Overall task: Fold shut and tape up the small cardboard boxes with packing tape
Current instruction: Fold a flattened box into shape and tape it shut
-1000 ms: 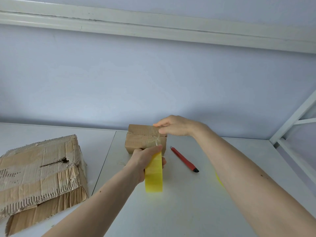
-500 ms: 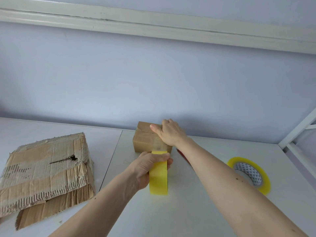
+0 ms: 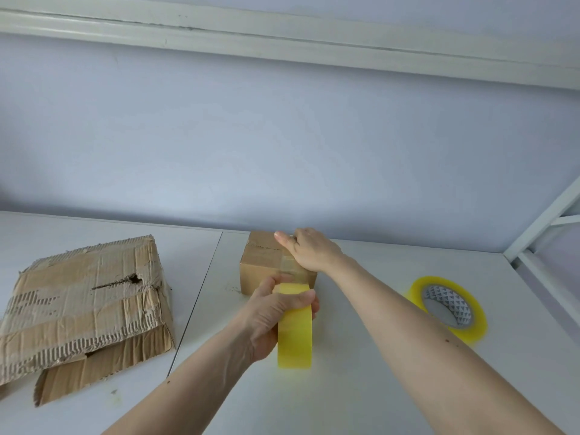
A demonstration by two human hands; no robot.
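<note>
A small closed cardboard box (image 3: pixel 260 266) stands on the white table (image 3: pixel 361 387) near the wall. My right hand (image 3: pixel 310 248) lies flat on the box's top right part, fingers straight, pressing a strip of clear tape. My left hand (image 3: pixel 270 312) grips a yellow tape roll (image 3: pixel 295 328) held upright on edge just in front of the box. The clear strip runs from the roll up the box's front face to its top.
A second yellow tape roll (image 3: pixel 452 309) lies flat on the table to the right, partly behind my right forearm. A torn, flattened cardboard box (image 3: pixel 78 302) lies at the left. A white metal frame (image 3: pixel 539 227) rises at the right edge.
My right hand has slid from the box's far right corner onto its top. The roll in my left hand has pulled toward me. The red pen is now hidden behind my right arm.
</note>
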